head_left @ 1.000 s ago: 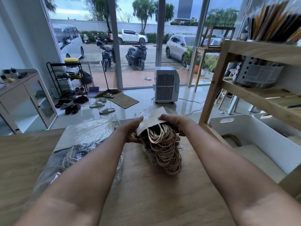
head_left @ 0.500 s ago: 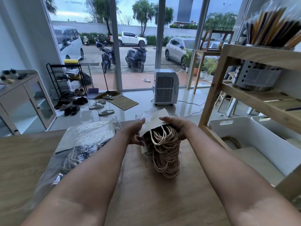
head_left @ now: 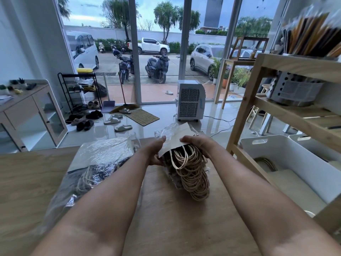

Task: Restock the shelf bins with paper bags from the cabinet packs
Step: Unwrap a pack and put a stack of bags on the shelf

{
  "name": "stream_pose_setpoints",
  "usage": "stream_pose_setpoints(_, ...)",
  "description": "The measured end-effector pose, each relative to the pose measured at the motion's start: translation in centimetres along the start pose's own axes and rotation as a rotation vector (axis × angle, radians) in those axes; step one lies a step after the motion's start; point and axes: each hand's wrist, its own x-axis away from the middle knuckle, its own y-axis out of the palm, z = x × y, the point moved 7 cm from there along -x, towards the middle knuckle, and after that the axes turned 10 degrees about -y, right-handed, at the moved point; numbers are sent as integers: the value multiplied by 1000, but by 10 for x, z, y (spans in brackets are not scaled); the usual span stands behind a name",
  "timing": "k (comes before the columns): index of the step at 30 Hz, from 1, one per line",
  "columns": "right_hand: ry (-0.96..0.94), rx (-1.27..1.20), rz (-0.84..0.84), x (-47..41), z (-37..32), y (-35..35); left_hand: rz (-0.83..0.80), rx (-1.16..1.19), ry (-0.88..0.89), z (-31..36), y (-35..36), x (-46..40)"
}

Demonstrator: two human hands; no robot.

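Note:
A stack of paper bags (head_left: 177, 139) with twisted tan rope handles (head_left: 191, 174) lies on the wooden table (head_left: 166, 218), partly inside crinkled clear plastic wrap. My left hand (head_left: 155, 150) grips the stack's left edge and my right hand (head_left: 199, 143) holds its right side. A second plastic-wrapped pack of bags (head_left: 96, 167) lies flat to the left. A white shelf bin (head_left: 287, 163) stands at the right with some bags inside.
A wooden shelf unit (head_left: 245, 111) rises at the right, holding a grey perforated container (head_left: 295, 91) and upright packs on top. A cabinet (head_left: 33, 115) stands at far left. Beyond the table are a white appliance (head_left: 190, 102), shoes and glass doors.
Both hands have lifted the bag stack slightly and drawn it a little further out of the plastic wrap. The view has shifted a bit.

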Motion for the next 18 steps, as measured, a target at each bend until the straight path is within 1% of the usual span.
stream_pose_setpoints(3, 146, -34, -75, 8, 8, 3, -6, -15, 6, 1, 3, 4)
stream_pose_setpoints(7, 186, -178, -127, 12, 16, 6, -1, -51, -2, 2, 7, 7)
stream_pose_setpoints(11, 251, -134, -157, 12, 26, 8, 8, -28, -6, 2, 7, 7)
stream_pose_setpoints(14, 249, -97, -132, 10, 34, 5, 20, -33, -5, 0, 8, 10)
stream_pose_setpoints(18, 240, -143, -97, 12, 40, 5, 37, -34, -13, 1, 6, 12)
